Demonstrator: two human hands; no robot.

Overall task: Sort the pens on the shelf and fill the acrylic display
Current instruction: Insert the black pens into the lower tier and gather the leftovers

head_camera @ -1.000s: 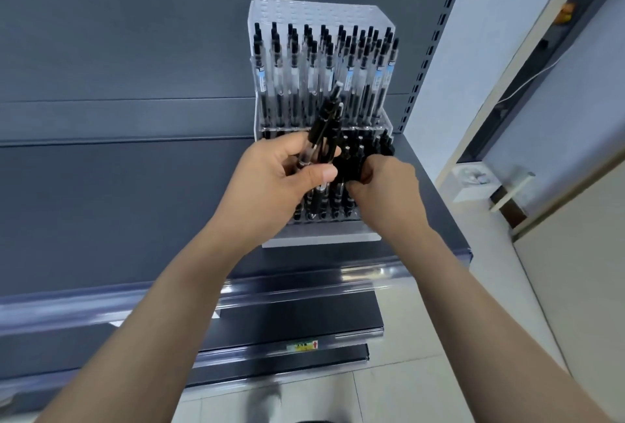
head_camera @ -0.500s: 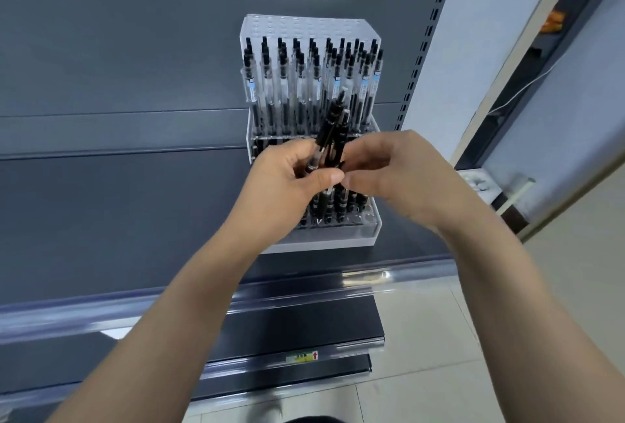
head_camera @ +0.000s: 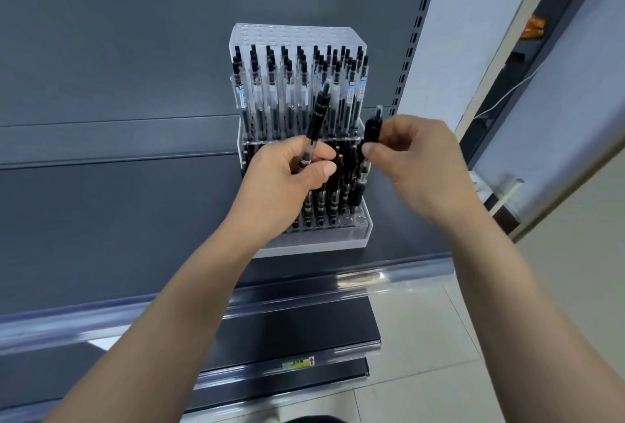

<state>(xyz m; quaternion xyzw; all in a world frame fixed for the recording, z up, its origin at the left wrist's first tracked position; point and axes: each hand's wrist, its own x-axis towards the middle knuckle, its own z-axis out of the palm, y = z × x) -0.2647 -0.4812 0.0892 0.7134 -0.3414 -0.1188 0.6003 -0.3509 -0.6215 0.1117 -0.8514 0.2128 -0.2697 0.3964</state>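
Half a second ago both hands meet over a small bundle of pens in the middle of the frame. Now they are apart, and each carries one pen.

The left hand point(head_camera: 287, 182) has its fingers and thumb curled round a black pen with a clear lower barrel point(head_camera: 316, 125). That pen is tilted, its top leaning toward the upper right. The right hand point(head_camera: 416, 159) has drawn away to the right of centre. It pinches a black pen with a pale clicker point(head_camera: 371, 133) between thumb and fingertips, and this pen hangs nearly upright.

Both pens are in the air in front of the clear acrylic tiered display point(head_camera: 360, 238), which stands at centre frame on the dark grey metal shelf point(head_camera: 101, 219). Neither pen is seated in a hole yet. The display's upper tier holds rows of clear-barrelled pens with black tops point(head_camera: 291, 84). The lower tier holds dark pens with gold bands point(head_camera: 324, 203), partly hidden behind the hands. Several empty holes point(head_camera: 355, 219) show in its front rows at the lower right.

The split suggests the bundle is being fed out one pen at a time. The right hand's pen hangs over the right side of the lower tier, so it looks like the next one to be slotted there. The left hand appears to hold the remaining stock. Filling seems well along, though not done.
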